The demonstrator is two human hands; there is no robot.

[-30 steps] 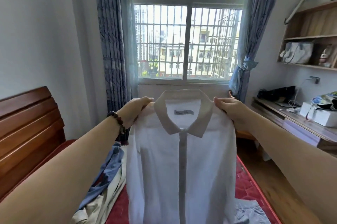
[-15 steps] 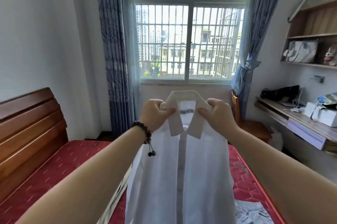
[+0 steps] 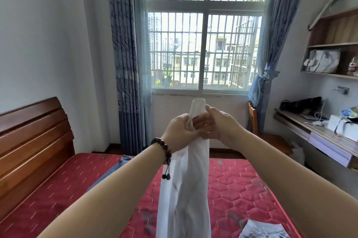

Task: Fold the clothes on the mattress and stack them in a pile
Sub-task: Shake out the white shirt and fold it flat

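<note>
A white collared shirt hangs in the air above the red quilted mattress, folded lengthwise into a narrow strip with its collar sticking up. My left hand, with a bead bracelet on the wrist, grips the shirt just below the collar from the left. My right hand holds the same spot from the right, and the two hands touch. A blue garment peeks out behind my left forearm. Near the bottom right of the mattress lies a grey-blue garment.
A wooden headboard runs along the left. Ahead is a barred window with blue curtains. A wooden chair and a cluttered desk stand on the right, under a wall shelf.
My hands have come together at the collar, closing the shirt from a spread-open front into a narrow lengthwise fold. The view has tilted so more of the mattress shows.
</note>
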